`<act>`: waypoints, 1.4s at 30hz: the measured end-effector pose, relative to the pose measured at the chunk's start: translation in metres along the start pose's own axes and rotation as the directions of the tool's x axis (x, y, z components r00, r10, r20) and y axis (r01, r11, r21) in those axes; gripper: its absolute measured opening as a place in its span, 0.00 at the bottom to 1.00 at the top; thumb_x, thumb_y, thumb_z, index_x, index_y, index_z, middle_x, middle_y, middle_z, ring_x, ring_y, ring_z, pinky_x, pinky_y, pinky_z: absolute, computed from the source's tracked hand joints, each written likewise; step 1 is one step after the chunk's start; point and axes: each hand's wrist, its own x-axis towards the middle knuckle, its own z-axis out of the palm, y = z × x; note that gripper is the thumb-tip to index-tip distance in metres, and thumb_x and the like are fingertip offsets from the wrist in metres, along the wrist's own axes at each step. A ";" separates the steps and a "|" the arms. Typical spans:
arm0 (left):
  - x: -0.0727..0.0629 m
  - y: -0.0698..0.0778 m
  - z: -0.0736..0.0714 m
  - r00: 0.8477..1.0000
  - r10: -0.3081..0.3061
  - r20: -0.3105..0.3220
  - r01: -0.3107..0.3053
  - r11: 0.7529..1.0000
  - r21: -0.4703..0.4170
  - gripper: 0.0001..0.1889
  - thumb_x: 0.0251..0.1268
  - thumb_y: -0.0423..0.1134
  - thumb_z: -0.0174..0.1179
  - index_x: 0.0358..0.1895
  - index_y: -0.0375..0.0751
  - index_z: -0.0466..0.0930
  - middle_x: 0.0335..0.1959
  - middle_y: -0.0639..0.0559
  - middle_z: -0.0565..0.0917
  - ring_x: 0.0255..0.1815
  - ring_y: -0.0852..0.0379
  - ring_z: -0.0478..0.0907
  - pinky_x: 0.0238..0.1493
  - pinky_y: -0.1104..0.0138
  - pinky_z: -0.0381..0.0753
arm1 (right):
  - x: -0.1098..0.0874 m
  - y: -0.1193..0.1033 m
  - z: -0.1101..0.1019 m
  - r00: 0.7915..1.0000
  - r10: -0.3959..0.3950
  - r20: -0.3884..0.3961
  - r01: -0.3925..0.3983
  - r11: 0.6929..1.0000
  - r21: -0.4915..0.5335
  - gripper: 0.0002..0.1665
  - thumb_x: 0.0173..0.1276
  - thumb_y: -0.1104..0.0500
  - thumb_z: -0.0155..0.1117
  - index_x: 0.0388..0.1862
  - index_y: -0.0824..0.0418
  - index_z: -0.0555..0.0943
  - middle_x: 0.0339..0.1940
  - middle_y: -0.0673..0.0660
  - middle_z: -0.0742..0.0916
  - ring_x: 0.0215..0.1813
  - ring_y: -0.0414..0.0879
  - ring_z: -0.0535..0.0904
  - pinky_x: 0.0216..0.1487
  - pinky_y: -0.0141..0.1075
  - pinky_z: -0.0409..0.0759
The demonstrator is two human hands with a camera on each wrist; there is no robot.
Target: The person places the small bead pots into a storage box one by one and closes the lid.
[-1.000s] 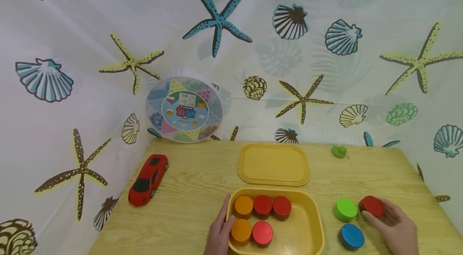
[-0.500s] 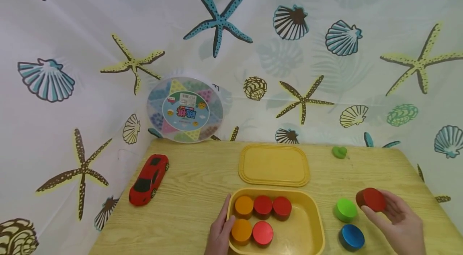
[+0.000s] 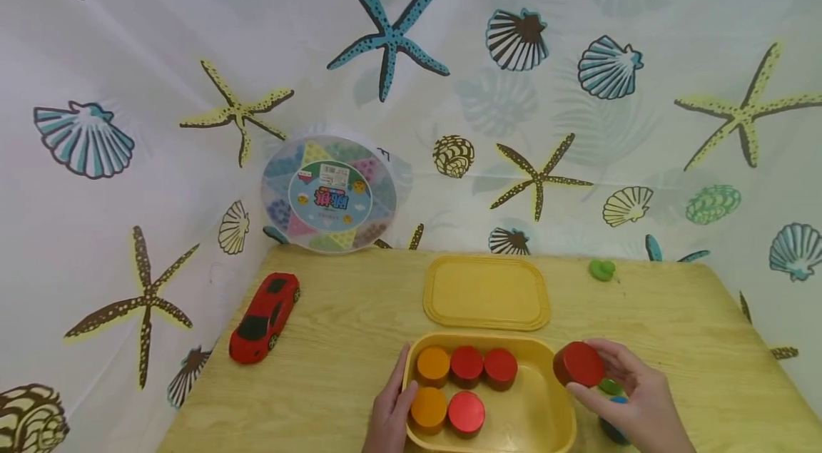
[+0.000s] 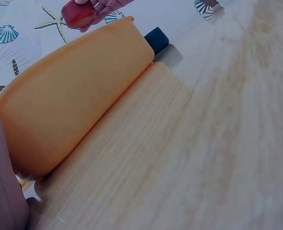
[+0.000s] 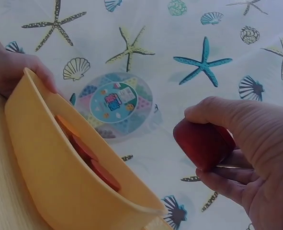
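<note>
My right hand (image 3: pixel 632 396) holds a red round block (image 3: pixel 580 365) above the right rim of a yellow plastic box (image 3: pixel 523 414). In the right wrist view, thumb and fingers pinch the red block (image 5: pixel 201 143) from opposite sides. At the box's left side, my left hand (image 3: pixel 389 403) grips the wall, thumb at the rim. Two orange blocks (image 3: pixel 428 410) and several red ones (image 3: pixel 467 414) sit in the box's left and middle part. A green block (image 3: pixel 611 387) and a blue block (image 3: pixel 614 431) lie right of the box, partly hidden by my right hand.
Behind the box lies a flat yellow lid (image 3: pixel 486 292). A red toy car (image 3: pixel 265 317) stands at the left, and a small green toy (image 3: pixel 602 270) is at the back right. A round board-game package (image 3: pixel 329 195) leans against the patterned cloth (image 3: pixel 417 118).
My right hand has lifted the red block off the table and carried it left, past the green and blue blocks, to the box's edge. The left hand has kept its place.
</note>
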 end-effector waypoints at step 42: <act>-0.001 0.001 0.000 1.000 0.007 0.008 -0.007 1.000 0.015 0.32 0.87 0.48 0.45 0.86 0.47 0.49 0.85 0.48 0.54 0.84 0.49 0.51 0.79 0.53 0.53 | 0.021 0.001 0.071 0.683 0.024 0.730 0.133 0.979 -0.156 0.29 0.63 0.52 0.81 0.60 0.56 0.81 0.48 0.43 0.85 0.42 0.39 0.77 0.46 0.31 0.83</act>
